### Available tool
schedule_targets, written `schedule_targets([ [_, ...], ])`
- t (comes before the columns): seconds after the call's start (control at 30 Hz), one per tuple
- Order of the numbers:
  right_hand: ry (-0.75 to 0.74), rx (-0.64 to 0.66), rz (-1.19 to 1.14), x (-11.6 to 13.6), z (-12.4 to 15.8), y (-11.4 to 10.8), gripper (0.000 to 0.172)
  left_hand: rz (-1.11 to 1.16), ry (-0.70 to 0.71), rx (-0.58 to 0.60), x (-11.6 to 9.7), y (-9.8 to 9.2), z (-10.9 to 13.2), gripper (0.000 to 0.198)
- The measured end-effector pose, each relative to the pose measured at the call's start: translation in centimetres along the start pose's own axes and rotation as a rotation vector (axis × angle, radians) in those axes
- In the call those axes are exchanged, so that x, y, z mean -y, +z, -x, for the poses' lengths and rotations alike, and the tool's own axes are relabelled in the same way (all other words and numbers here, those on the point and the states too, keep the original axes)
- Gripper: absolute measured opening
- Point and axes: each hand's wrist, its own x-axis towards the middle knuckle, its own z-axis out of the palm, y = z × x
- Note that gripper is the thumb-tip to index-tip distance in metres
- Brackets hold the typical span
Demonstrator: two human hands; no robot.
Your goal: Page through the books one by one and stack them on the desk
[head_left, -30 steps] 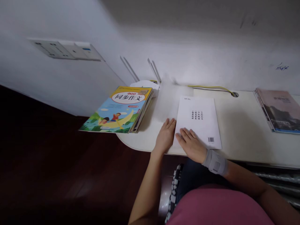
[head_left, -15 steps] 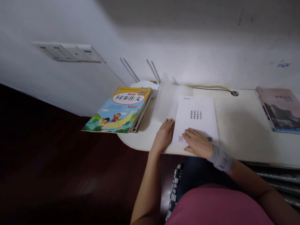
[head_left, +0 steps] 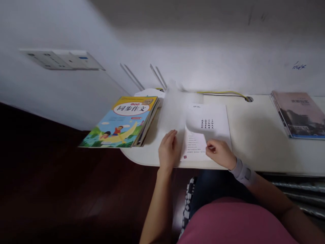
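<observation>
A thin white booklet [head_left: 213, 117] lies on the white desk [head_left: 254, 135] in front of me, printed with small black characters. My right hand [head_left: 219, 153], a grey brace on its wrist, pinches the near edge of the cover and lifts it, showing an inner page with red print [head_left: 194, 145]. My left hand [head_left: 167, 150] rests flat on the desk at the booklet's left edge, fingers stretched out.
A stack of books topped by a colourful cartoon cover [head_left: 122, 122] overhangs the desk's left end. Behind it stands a white router [head_left: 149, 92] with antennas. A yellow cable [head_left: 223, 92] runs along the wall. More books [head_left: 298, 113] lie at the right. Dark floor lies left.
My right hand slid back to the booklet's near edge, closed on the cover and raised it, exposing the page beneath. The left hand stayed beside the booklet. The camera turned slightly.
</observation>
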Motion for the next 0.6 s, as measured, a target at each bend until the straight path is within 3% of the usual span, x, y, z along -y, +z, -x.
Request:
schedule_targets([
  [0.07,0.129,-0.119,-0.282,-1.0,1.2,-1.1,0.007,0.013,0.037,-0.115,-2.8,-0.4,0.5,0.035],
  [0.1,0.2,-0.168,-0.431,-1.4,1.9,-1.7,0.009,0.04,0.086,-0.111,-4.6,-0.4,0.8,0.036],
  [0.17,0.324,-0.259,-0.681,-2.2,3.3,-2.9,0.013,0.097,0.24,0.029,-8.6,0.0,1.2,0.041],
  [0.23,0.376,-0.359,-0.786,-3.0,4.9,-4.0,0.015,0.077,0.403,0.279,-12.6,1.2,1.6,0.05],
  [0.3,0.342,-0.388,-0.686,-3.7,6.4,-5.0,0.018,0.012,0.513,0.491,-16.1,3.0,1.7,0.061],
  [0.4,0.277,-0.314,-0.443,-4.7,8.5,-6.3,0.024,-0.094,0.566,0.635,-19.2,5.7,1.7,0.066],
  [0.53,0.352,-0.118,-0.39,-6.0,10.9,-8.9,0.037,-0.194,0.56,0.68,-19.8,8.1,1.9,0.057],
  [0.6,0.346,-0.157,-0.161,-7.0,11.7,-10.7,0.038,-0.219,0.56,0.691,-19.5,8.8,2.2,0.056],
])
